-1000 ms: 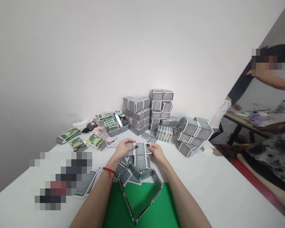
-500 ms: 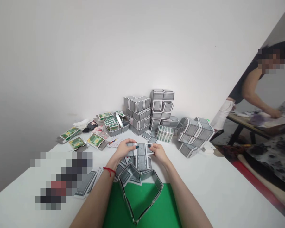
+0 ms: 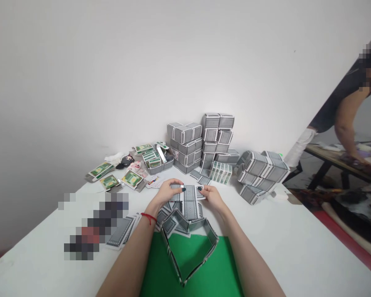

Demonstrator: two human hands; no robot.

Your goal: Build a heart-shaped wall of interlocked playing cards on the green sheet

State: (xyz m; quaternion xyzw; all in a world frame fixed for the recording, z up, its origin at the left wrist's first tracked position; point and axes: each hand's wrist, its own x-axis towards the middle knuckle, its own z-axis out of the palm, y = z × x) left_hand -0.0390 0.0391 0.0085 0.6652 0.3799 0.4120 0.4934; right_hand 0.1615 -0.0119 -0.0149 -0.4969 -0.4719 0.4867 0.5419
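Both hands grip a piece of joined grey-backed playing cards [image 3: 190, 202] over the table. My left hand [image 3: 170, 194] pinches its left edge, thumb on top. On the opposite edge, my right hand [image 3: 213, 199] is closed with its thumb over the card. Just nearer to me stands a ring of folded playing cards [image 3: 210, 236], partly on a green mat [image 3: 191, 268]. Loose playing cards [image 3: 167, 222] lie under and beside the ring; my left hand and the held piece hide some of them.
Stacked card boxes [image 3: 218, 136] rise against the wall, with another card stack [image 3: 259, 173] to the right. Card packs [image 3: 131, 180] and a filled card tray [image 3: 163, 166] are at the back left. More cards [image 3: 120, 233] lie left. A person [image 3: 349, 107] works at a far table.
The whole scene has shifted slightly to the right in view as the camera turned. Both hands keep hold of the joined cards, with little other movement.
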